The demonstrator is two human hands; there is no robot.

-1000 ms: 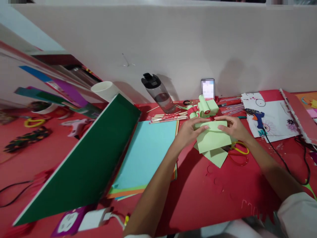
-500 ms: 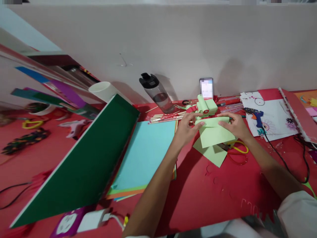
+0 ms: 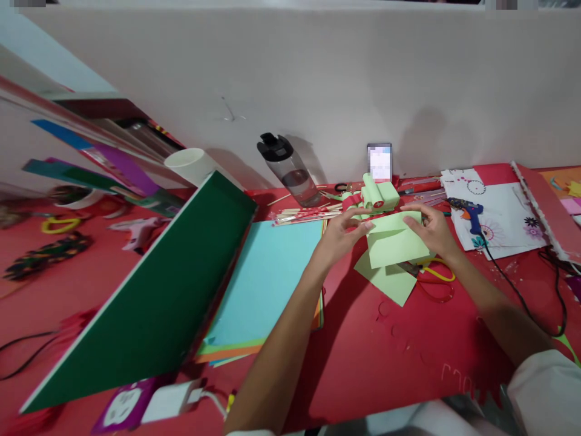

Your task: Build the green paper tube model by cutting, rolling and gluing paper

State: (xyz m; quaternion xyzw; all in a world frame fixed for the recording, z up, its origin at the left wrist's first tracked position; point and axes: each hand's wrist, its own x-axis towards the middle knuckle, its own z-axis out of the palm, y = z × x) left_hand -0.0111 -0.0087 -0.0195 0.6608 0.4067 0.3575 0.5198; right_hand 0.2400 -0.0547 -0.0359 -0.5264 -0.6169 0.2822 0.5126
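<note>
My left hand [image 3: 342, 236] pinches the left edge of a folded light green sheet of paper [image 3: 397, 245] between thumb and fingers. At the paper's right upper corner my right hand [image 3: 429, 229] has its thumb on the front and its fingers behind. A crease runs across the sheet near its top. Below it a second light green piece of paper [image 3: 388, 280] lies on the red table, next to scissors [image 3: 438, 269] with yellow and red handles. Just beyond my hands sits a light green paper model [image 3: 381, 197] with a red band.
Left of my arm are stacked coloured sheets [image 3: 267, 278] and a leaning dark green board [image 3: 149, 303]. A water bottle [image 3: 293, 172], thin sticks [image 3: 304, 215] and a phone [image 3: 380, 161] stand or lie by the wall. A blue glue gun [image 3: 474, 213] with its cord lies at the right.
The fold at the paper's top has opened upward a little, showing more of the flap. My right thumb has shifted slightly right, and the fingers of both hands have moved a little.
</note>
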